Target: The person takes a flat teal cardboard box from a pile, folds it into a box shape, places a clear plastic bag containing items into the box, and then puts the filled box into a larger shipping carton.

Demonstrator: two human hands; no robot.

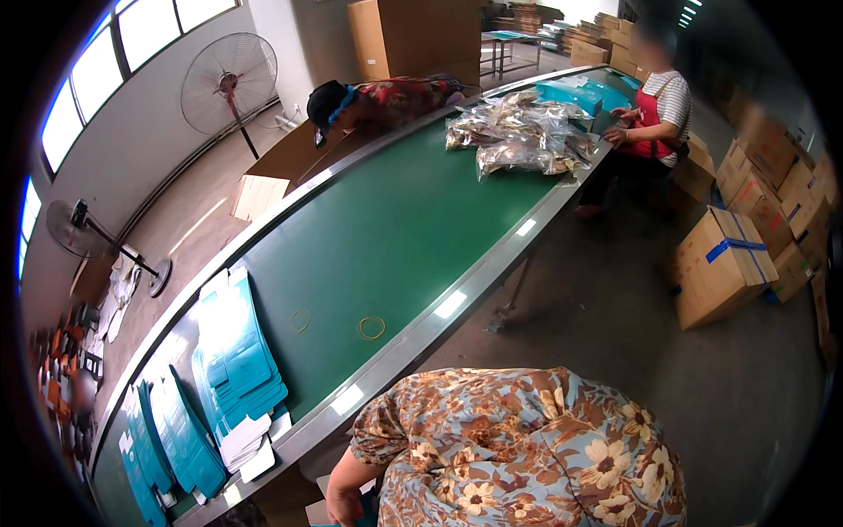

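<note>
Neither of my hands shows in the head view. At the lower edge, a person in a floral shirt bends low beside the belt, one bare arm reaching down. The fingers of that arm are cut off by the frame, near a bit of teal and cardboard. On the green conveyor belt lie stacks of flat teal cartons, more teal stacks to their left, and a small pile of white pieces. Two rubber bands rest apart from each other on the belt.
Clear plastic bags heap up farther along the belt. A person in a red apron sits beyond them; another, in a dark cap, leans over an open carton. Taped boxes stand right; fans stand left.
</note>
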